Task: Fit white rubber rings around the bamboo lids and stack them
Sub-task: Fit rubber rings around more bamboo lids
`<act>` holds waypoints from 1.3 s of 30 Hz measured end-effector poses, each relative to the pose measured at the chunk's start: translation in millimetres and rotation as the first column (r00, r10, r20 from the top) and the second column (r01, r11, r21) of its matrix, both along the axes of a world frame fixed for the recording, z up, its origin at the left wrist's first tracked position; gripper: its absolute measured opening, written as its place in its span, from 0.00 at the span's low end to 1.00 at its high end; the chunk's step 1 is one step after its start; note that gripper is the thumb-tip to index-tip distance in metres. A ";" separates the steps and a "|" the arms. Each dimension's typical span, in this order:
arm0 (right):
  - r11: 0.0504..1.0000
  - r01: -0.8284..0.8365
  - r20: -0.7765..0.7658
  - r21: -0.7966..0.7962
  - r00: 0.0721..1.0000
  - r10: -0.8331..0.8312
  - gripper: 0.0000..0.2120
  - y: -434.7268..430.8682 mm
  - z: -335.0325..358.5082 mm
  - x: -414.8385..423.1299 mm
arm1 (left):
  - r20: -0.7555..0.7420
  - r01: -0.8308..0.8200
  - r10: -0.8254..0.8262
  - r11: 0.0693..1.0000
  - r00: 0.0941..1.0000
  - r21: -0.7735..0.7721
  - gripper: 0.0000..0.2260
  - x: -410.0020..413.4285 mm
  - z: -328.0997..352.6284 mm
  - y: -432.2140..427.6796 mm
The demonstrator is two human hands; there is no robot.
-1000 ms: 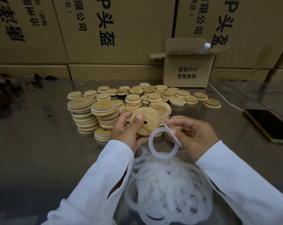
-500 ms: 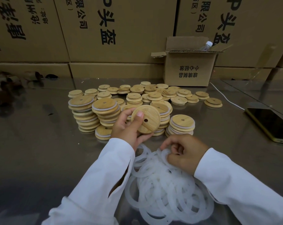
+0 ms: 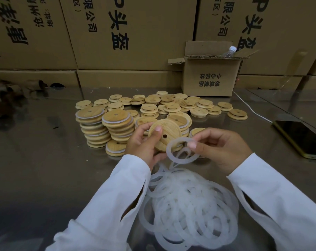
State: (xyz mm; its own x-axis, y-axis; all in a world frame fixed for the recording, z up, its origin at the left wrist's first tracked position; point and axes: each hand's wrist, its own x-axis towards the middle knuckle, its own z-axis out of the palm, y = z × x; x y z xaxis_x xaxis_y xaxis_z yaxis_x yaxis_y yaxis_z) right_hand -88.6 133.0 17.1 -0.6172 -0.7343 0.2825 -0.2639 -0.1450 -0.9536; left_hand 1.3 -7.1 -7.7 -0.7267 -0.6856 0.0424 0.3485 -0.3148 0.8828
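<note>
My left hand (image 3: pixel 144 144) grips a round bamboo lid (image 3: pixel 167 132) with a small hole, tilted on edge above the table. My right hand (image 3: pixel 220 149) pinches a white rubber ring (image 3: pixel 171 156) just right of the lid's lower edge, and a second ring dangles tangled beneath it. A heap of loose white rings (image 3: pixel 189 205) lies on the table between my forearms. Stacks of ringed lids (image 3: pixel 93 129) stand behind my left hand, and several bare lids (image 3: pixel 171 105) are spread farther back.
The table (image 3: pixel 35 160) is shiny metal. A small open cardboard box (image 3: pixel 209 78) with a plastic bottle stands at the back. A phone (image 3: pixel 302 138) lies at the right with a white cable (image 3: pixel 251 109). Large cartons (image 3: pixel 126 33) wall the far side.
My right hand dipped down into the ring heap, then rose again with a ring pinched, bringing it up beside the lid. My left hand kept the lid almost still.
</note>
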 end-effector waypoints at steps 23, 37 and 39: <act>0.940 0.340 0.000 -0.017 0.941 -0.340 0.08 -9.6 -8.6 5.1 | 0.149 0.288 -0.265 0.944 0.953 -0.162 0.08 -0.6 -2.7 20.3; 0.898 0.439 -0.192 0.000 0.882 -0.431 0.10 -10.1 -12.1 3.4 | 0.169 0.141 -0.075 0.897 0.983 -0.420 0.09 2.8 2.3 24.9; 0.885 0.466 -0.237 -0.017 0.858 -0.457 0.09 -10.1 -12.2 4.8 | 0.167 0.114 -0.046 0.898 0.985 -0.425 0.10 2.7 3.4 25.3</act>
State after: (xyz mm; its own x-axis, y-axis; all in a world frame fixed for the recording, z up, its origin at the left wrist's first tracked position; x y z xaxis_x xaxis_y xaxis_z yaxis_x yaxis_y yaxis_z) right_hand -83.8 122.8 4.9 -0.8102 -0.3948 0.4333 -0.5012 0.0834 -0.8613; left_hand 4.0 18.1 -4.3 -0.7996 -0.5634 0.2076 0.1920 0.0877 0.9775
